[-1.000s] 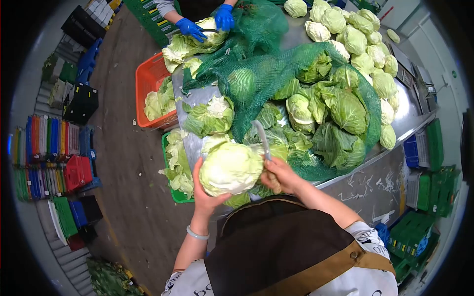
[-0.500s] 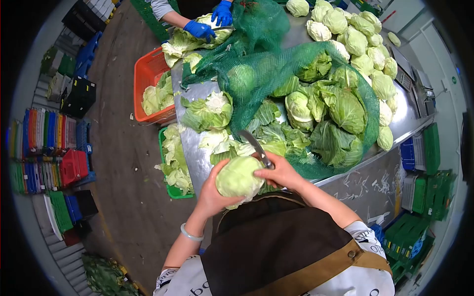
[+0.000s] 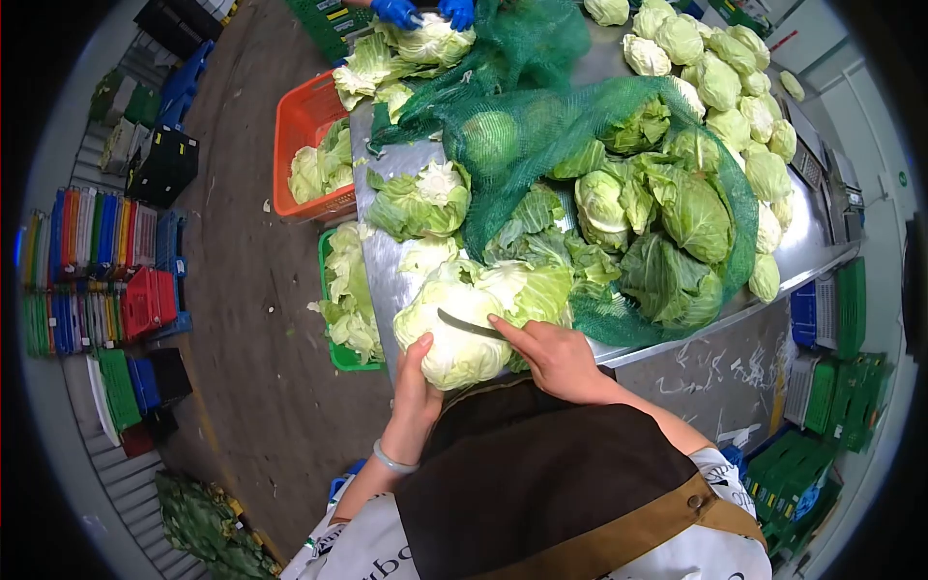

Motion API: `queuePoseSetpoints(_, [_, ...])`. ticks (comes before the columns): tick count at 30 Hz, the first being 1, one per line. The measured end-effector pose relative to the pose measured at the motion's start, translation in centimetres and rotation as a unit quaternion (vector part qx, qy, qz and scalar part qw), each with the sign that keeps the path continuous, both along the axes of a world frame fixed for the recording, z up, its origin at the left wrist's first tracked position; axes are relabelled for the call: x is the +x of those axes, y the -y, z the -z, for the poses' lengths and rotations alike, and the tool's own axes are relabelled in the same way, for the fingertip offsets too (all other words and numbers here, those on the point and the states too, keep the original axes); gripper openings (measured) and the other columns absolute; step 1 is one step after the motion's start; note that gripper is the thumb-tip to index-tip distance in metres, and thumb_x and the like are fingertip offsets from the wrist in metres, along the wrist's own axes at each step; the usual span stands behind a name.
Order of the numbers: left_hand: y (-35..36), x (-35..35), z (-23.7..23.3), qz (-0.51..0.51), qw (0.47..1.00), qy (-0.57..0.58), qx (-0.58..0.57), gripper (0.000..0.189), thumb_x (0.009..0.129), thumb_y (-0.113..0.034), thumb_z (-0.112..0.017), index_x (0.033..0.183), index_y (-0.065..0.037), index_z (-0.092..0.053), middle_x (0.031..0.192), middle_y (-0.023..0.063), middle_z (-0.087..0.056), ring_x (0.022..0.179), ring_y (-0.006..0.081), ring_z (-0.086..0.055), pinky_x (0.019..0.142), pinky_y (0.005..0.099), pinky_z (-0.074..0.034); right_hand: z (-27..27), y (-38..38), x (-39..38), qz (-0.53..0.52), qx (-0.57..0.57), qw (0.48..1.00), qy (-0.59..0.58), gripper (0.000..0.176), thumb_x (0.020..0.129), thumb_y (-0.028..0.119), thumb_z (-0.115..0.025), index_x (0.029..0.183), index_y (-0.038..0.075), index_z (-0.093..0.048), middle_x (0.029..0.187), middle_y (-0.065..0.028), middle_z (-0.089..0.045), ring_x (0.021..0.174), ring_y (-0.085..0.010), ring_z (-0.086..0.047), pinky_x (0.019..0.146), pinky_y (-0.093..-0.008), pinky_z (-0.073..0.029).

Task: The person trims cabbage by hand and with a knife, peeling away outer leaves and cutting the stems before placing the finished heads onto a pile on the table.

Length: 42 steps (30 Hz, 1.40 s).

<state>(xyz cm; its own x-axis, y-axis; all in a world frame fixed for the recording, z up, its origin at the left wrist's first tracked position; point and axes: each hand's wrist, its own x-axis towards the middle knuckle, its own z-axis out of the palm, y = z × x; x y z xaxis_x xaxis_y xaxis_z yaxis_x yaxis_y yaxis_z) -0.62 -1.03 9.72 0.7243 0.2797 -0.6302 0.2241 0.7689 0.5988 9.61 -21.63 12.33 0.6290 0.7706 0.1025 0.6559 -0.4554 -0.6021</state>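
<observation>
- While a co-worker's blue-gloved hands (image 3: 396,12) handle leaves at the frame's twelve o'clock, the head view looks down on a worker in a brown apron (image 3: 541,464) at six o'clock, close against a steel table (image 3: 382,275).
- The left hand (image 3: 418,382) cups a pale cabbage (image 3: 454,338) from its seven o'clock side, fingers curled against it. The cabbage rests on the table's near edge, just below frame centre.
- The right hand (image 3: 556,358) is closed round a knife (image 3: 466,324), forefinger stretched along the blade's back. The blade lies across the top of the cabbage, tip toward nine o'clock.
- A green net sack (image 3: 541,126) bulging with leafy heads covers the table from twelve to three o'clock of the cabbage, and trimmed heads (image 3: 735,87) are heaped at the frame's one o'clock.
- Beside the table, an orange crate (image 3: 286,135) at ten o'clock and a green crate (image 3: 350,365) at nine o'clock hold loose leaves.
</observation>
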Motion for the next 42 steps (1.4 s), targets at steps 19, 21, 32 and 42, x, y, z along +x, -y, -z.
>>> queuePoseSetpoints(19, [2.2,-0.4,0.4,-0.029,0.997,-0.003,-0.076,0.058,0.091,-0.021,-0.059,0.141,-0.001,-0.039,0.136,0.0162,-0.052,0.124,0.0279,-0.055,0.102,0.0423,-0.048,0.1,-3.4,4.3,0.169,0.102,0.976,-0.087,0.023,0.094,0.026,-0.062,0.111,0.012,-0.066,0.088,-0.0113,-0.066,0.071,-0.0354,-0.066,0.066,-0.0442,-0.053])
queuePoseSetpoints(21, [0.6,-0.5,1.4,0.026,0.998,0.015,-0.050,0.060,0.090,-0.022,-0.060,0.142,-0.001,-0.038,0.136,0.0166,-0.052,0.123,0.0282,-0.055,0.102,0.0423,-0.048,-0.2,-3.2,4.4,0.152,0.078,0.982,-0.086,0.024,0.090,0.028,-0.066,0.106,0.009,-0.066,0.086,-0.0128,-0.067,0.072,-0.0366,-0.065,0.066,-0.0440,-0.053])
queuePoseSetpoints(32, [-1.1,0.9,-0.6,0.071,0.979,0.192,-0.007,0.108,0.063,-0.022,-0.077,0.153,-0.008,-0.020,0.148,0.0157,-0.036,0.137,0.0307,-0.038,0.114,0.0424,-0.032,10.2,-0.8,7.0,0.244,0.052,0.939,-0.237,0.046,0.084,0.038,-0.072,0.110,0.001,-0.067,0.093,-0.0205,-0.070,0.076,-0.0312,-0.068,0.071,-0.0396,-0.051])
queuePoseSetpoints(42, [-0.6,3.3,2.2,0.006,0.986,0.166,0.024,0.074,0.079,-0.016,-0.063,0.145,0.000,-0.033,0.140,0.0150,-0.049,0.130,0.0291,-0.048,0.111,0.0432,-0.038,1.8,-1.8,3.6,0.225,0.174,0.923,-0.260,0.040,0.075,0.022,-0.076,0.107,0.001,-0.065,0.081,-0.0089,-0.069,0.059,-0.0116,-0.053,0.057,-0.0283,-0.046])
